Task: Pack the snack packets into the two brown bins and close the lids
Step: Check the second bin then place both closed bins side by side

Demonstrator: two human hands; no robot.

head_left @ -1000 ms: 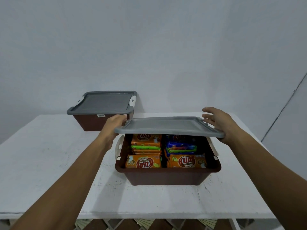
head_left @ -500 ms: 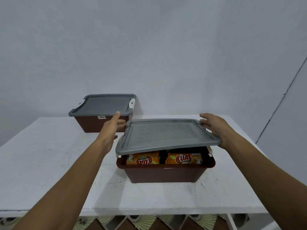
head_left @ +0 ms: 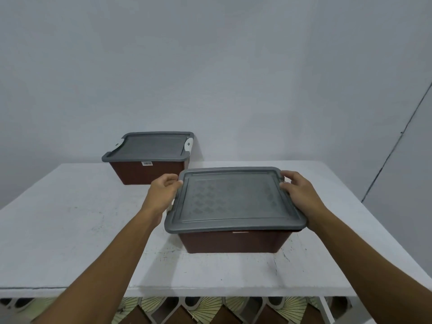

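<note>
A brown bin (head_left: 236,242) stands near the table's front, right of centre. Its grey lid (head_left: 233,199) lies flat on top and hides everything inside. My left hand (head_left: 163,190) grips the lid's left edge near the far corner. My right hand (head_left: 297,190) grips the right edge, fingers curled over the rim. A second brown bin (head_left: 149,171) sits at the back left against the wall, with its own grey lid (head_left: 152,146) on and white latches at its sides. No snack packets show.
The white table (head_left: 70,230) is scuffed, and its front edge runs close below the near bin. A plain wall rises behind it. Patterned floor tiles (head_left: 210,309) show under the table.
The near lid came down from a raised tilt to lie flat on the bin, covering the orange and blue packets. Both hands came down with it.
</note>
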